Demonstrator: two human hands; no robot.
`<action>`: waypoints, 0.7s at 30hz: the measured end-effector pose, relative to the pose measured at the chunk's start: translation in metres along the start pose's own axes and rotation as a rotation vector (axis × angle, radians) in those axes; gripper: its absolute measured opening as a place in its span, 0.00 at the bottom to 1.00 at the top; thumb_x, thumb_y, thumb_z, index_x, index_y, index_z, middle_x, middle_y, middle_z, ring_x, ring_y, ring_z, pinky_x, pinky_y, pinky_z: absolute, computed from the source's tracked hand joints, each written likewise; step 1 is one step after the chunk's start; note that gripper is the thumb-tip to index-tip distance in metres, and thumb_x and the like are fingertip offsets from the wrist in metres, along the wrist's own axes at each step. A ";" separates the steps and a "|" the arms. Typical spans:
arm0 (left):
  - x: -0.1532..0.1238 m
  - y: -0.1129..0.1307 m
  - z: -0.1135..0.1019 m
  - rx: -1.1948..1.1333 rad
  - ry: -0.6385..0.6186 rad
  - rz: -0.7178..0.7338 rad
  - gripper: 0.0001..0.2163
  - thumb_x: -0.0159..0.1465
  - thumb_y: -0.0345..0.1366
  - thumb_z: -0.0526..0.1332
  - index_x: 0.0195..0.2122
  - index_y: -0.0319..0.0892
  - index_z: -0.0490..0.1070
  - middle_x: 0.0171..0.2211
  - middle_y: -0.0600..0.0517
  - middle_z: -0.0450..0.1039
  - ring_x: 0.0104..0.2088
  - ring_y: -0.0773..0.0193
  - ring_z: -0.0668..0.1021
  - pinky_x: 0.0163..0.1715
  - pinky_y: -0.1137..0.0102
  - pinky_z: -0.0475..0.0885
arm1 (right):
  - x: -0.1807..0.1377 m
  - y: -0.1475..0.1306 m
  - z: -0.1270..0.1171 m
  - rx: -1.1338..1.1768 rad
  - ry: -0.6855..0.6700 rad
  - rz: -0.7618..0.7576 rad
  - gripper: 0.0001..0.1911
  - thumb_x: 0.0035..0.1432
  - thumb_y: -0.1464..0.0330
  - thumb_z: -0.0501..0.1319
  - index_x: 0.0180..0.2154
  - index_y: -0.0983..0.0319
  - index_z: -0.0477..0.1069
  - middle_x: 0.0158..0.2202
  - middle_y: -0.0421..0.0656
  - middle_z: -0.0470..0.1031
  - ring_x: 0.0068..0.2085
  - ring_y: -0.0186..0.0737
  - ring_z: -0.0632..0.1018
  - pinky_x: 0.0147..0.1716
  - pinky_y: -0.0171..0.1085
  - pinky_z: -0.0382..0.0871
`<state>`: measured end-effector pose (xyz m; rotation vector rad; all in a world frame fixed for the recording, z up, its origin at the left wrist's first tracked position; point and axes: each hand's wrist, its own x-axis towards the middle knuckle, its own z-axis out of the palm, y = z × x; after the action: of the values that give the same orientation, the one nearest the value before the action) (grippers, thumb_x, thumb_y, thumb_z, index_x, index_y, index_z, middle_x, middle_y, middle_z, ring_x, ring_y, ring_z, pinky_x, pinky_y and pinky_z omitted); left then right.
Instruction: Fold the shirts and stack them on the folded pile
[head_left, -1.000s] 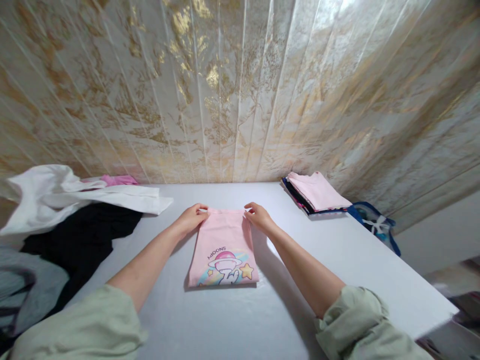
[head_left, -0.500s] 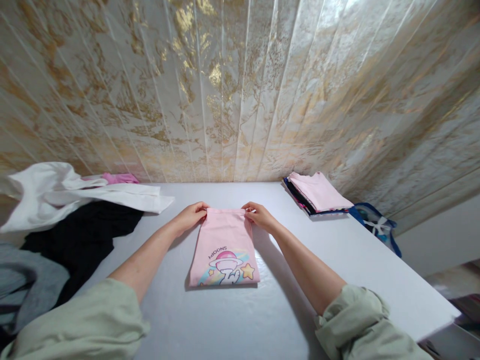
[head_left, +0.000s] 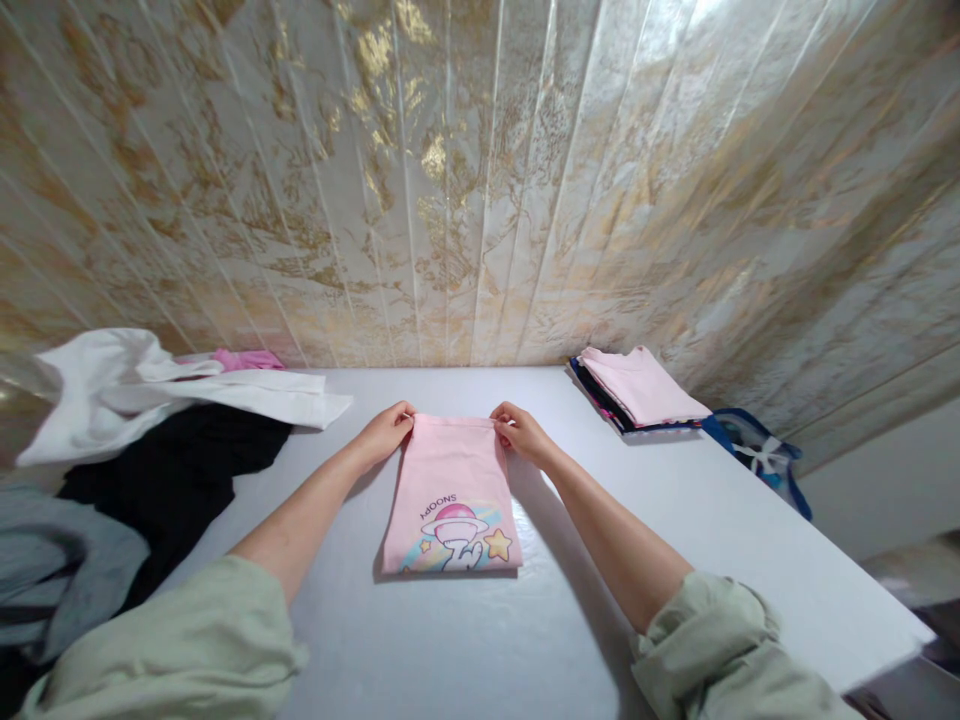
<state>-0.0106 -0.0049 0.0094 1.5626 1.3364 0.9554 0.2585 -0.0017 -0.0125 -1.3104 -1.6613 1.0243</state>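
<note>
A folded pink T-shirt (head_left: 454, 470) with a printed cartoon, stars and the word "SNOOPY" lies flat on the white table (head_left: 420, 650) in front of me. The lettering appears upside down from my side. At its far left corner, my left hand (head_left: 391, 428) pinches the fabric between thumb and fingers. My right hand (head_left: 519, 432) grips the far right corner in the same way. The far edge between the two hands runs nearly straight.
Left of me lie a white garment (head_left: 112, 385), a black garment (head_left: 180, 480), a grey garment (head_left: 75, 560) and a bright pink cloth (head_left: 247, 359). At the back right sits a stack of folded clothes (head_left: 645, 385), beside a blue-edged clear bag (head_left: 765, 455). A patterned curtain (head_left: 450, 200) hangs behind the table.
Both hands keep their hold on the far corners of the pink T-shirt. The whole view has shifted slightly; the shirt itself looks almost unchanged.
</note>
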 end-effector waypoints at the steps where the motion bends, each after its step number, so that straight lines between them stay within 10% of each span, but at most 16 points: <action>1: 0.001 0.000 0.000 0.005 0.003 -0.004 0.07 0.52 0.40 0.59 0.28 0.44 0.67 0.24 0.56 0.71 0.27 0.64 0.72 0.31 0.70 0.65 | 0.000 0.001 0.000 0.027 0.018 0.012 0.04 0.51 0.71 0.54 0.31 0.60 0.66 0.25 0.34 0.65 0.22 0.29 0.67 0.22 0.29 0.61; 21: -0.002 0.003 0.004 0.026 -0.049 -0.072 0.20 0.52 0.57 0.59 0.24 0.44 0.66 0.18 0.55 0.68 0.23 0.62 0.71 0.30 0.67 0.65 | -0.005 0.008 0.004 0.109 0.146 0.184 0.03 0.53 0.71 0.58 0.32 0.59 0.64 0.24 0.34 0.69 0.24 0.32 0.72 0.25 0.32 0.70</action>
<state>-0.0063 -0.0078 0.0104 1.5375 1.3665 0.8534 0.2590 -0.0056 -0.0217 -1.4495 -1.3775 1.0825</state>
